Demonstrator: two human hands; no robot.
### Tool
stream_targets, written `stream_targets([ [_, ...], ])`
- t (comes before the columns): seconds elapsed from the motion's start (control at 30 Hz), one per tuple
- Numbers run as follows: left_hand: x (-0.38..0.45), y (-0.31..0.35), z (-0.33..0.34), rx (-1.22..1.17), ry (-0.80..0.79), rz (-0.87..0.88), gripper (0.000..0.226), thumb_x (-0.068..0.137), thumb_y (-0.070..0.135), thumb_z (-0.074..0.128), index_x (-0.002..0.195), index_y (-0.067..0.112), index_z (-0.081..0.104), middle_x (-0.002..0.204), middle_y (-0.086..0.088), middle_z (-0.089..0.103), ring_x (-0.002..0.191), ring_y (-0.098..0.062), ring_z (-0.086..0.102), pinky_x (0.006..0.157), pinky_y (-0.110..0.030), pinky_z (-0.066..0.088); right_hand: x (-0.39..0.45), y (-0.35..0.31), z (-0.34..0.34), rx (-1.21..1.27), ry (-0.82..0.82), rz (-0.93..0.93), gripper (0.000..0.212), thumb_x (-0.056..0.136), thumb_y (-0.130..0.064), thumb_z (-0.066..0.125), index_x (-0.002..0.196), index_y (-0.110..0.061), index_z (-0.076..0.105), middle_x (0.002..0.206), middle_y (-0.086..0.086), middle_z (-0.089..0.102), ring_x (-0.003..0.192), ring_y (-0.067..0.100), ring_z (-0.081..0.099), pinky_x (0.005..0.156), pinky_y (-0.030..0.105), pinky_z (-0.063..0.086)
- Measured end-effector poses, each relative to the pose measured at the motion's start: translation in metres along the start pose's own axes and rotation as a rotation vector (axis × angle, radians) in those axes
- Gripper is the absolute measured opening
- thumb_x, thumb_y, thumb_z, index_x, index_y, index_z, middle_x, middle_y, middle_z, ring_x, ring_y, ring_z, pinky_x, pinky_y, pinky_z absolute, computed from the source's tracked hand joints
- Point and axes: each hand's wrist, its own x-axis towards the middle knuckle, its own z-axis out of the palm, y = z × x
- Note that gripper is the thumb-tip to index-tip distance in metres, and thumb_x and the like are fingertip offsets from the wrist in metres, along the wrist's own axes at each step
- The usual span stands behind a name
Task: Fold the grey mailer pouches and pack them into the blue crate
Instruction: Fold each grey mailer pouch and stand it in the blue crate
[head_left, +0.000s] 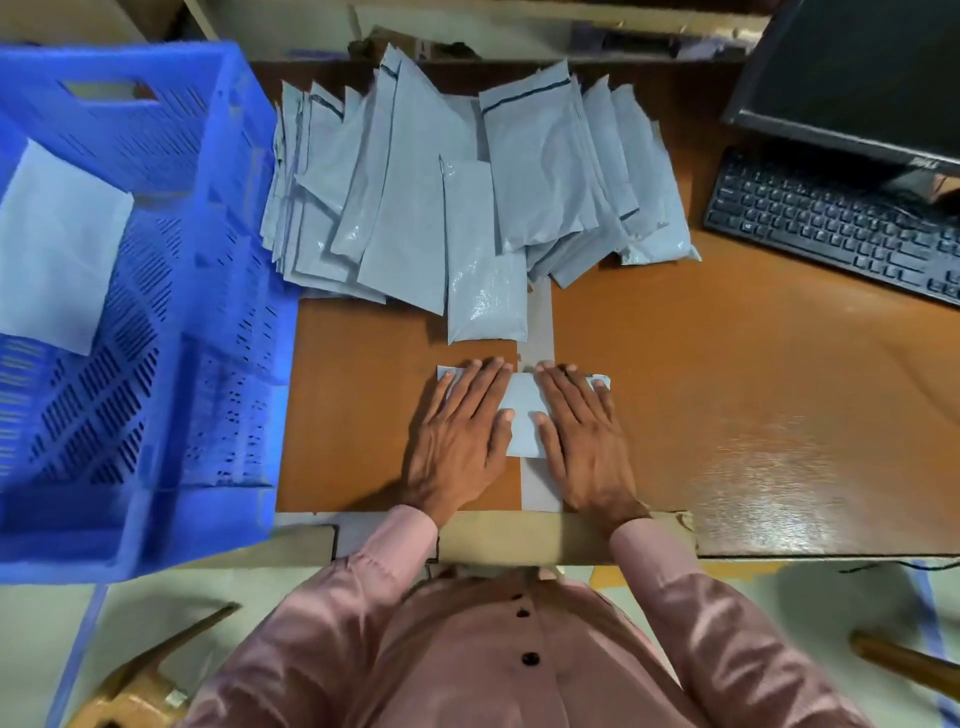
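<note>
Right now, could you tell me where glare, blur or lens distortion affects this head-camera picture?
In the head view, bright glare sits on the glossy brown table at right; the wide lens bows the blue crate and the monitor outward near the edges; the crate's near wall looks smeared and soft, while both flat hands, left hand and right hand, and the folded pouch are sharp.

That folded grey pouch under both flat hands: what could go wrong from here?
1. The folded grey plastic pouch may spring open once the left hand and right hand lift, since only pressure holds the crease.
2. The loose pile of unfolded grey pouches lies just beyond the fingertips; a forward slip could scatter it.
3. The blue slotted plastic crate overhangs the brown table's edge; a bump might tip it.
</note>
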Motion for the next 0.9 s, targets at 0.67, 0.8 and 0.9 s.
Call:
stream_targets([
  [0.67,0.004,0.007,-0.011,-0.003,-0.086,-0.062,0.059,0.108,0.043,0.022,0.162,0.022,0.032,0.168,0.004,0.031,0.154,-0.017,0.028,0.128,-0.04,0.016,-0.004,0.005,-0.012,0.128,-0.042,0.002,0.057,0.112,-0.048,0.023,0.165,-0.028,0.02,0.171,-0.01,0.018,0.159,0.009,0.003,0.13,0.046,0.011],
  [0.8,0.016,0.02,-0.014,0.034,-0.091,0.027,0.06,0.108,0.044,0.021,0.16,0.019,0.037,0.166,0.002,0.034,0.156,-0.018,0.027,0.128,-0.046,0.018,-0.009,0.018,-0.012,0.083,-0.021,0.064,0.058,0.112,-0.047,0.024,0.165,-0.025,0.021,0.171,-0.007,0.019,0.159,0.009,0.002,0.129,0.046,0.01],
  [0.9,0.02,0.024,-0.006,0.031,-0.109,0.06,0.059,0.11,0.045,0.017,0.162,0.022,0.033,0.167,0.004,0.034,0.156,-0.016,0.025,0.129,-0.043,0.015,-0.01,0.024,-0.012,0.055,-0.017,0.064,0.057,0.112,-0.046,0.023,0.164,-0.025,0.023,0.171,-0.007,0.02,0.159,0.01,0.004,0.129,0.046,0.012],
])
